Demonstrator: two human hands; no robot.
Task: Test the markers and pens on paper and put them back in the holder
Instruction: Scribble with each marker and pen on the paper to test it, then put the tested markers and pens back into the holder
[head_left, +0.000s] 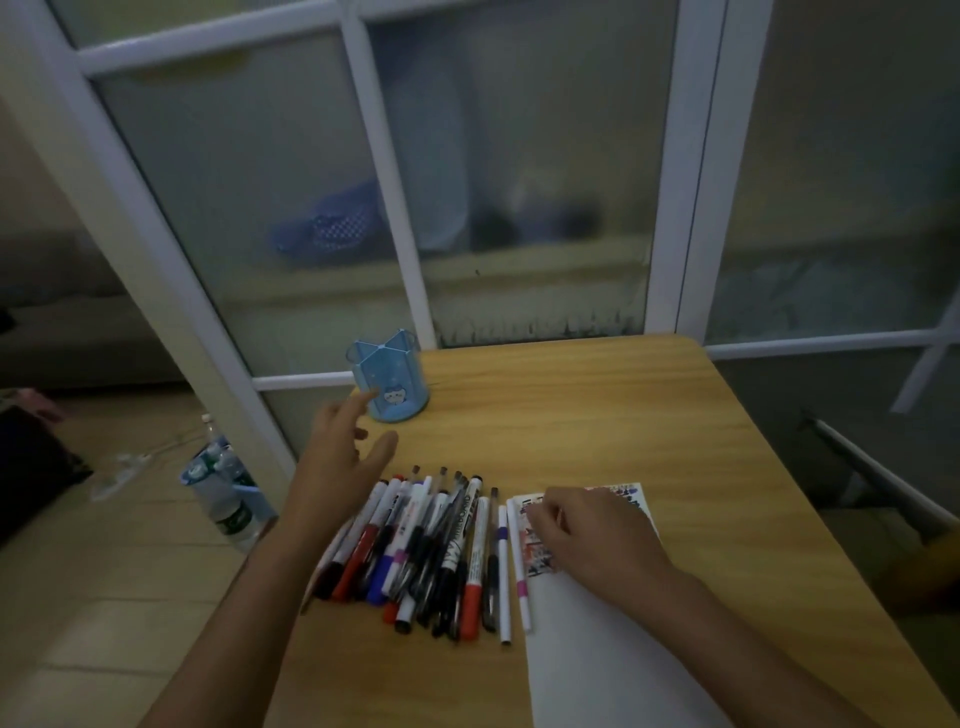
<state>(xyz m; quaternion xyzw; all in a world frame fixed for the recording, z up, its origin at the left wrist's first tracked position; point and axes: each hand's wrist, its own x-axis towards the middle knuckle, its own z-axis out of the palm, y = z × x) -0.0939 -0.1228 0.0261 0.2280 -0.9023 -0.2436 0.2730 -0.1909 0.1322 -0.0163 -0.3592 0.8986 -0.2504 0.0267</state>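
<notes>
Pens and markers (431, 551): heaped on the surface (597, 415) beside the paper (597, 649). Holder (389, 376): far corner, apparently empty. Left hand (337, 457): fingers spread, holding nothing, nearing the holder. Right hand (587, 530): loosely curled on the paper; grip unclear. Step: testing barely begun. Next: pick one pen.

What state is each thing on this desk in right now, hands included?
Blue holder: upright at the desk's far left corner, looks empty.
Pile of markers and pens: lying loose on the desk, capped.
Paper: flat, scribbled marks at its far end.
Left hand: open, fingers spread, reaching toward the holder, holding nothing.
Right hand: resting on the paper, fingers curled; any pen hidden.
</notes>
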